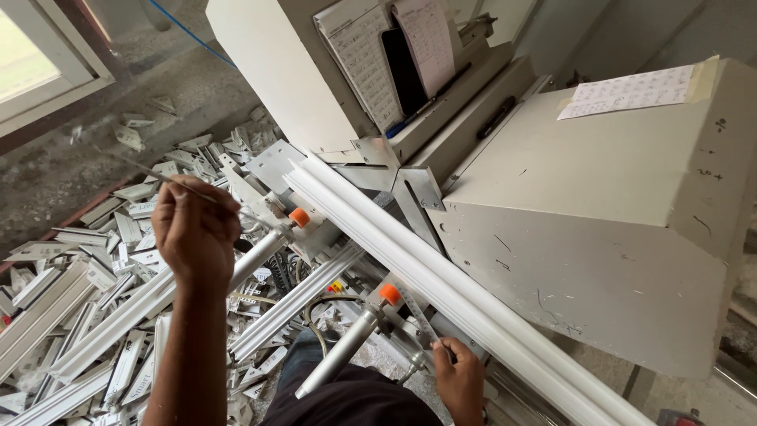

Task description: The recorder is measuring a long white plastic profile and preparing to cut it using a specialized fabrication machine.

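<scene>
A big grey-white machine housing [583, 205] fills the right and far side of the view, its sloped top scuffed and marked. Taped to its far right corner lies a white rectangular paper sheet [631, 89] with rows of small writing, held by a strip of pale tape at its right edge. Further left, on the far upright part of the machine, two more white printed sheets [359, 51] lean beside a flat black phone-shaped slab [402, 71]. A long white plastic profile [441, 292] runs on a slant from the middle of the machine down to the near right edge. To the left the floor is heaped with short white profile offcuts [87, 315], some with small printed labels too small to tell apart. Two silver cylinders with orange caps [389, 294] stand under the profile. The left hand [193, 229] is raised over the offcuts, its fingers closed on a thin stick-like thing [126, 162], blurred and hard to make out. The right hand [457, 375] lies low and near, touching the near side of the white profile; whether its fingers grip anything cannot be told.
</scene>
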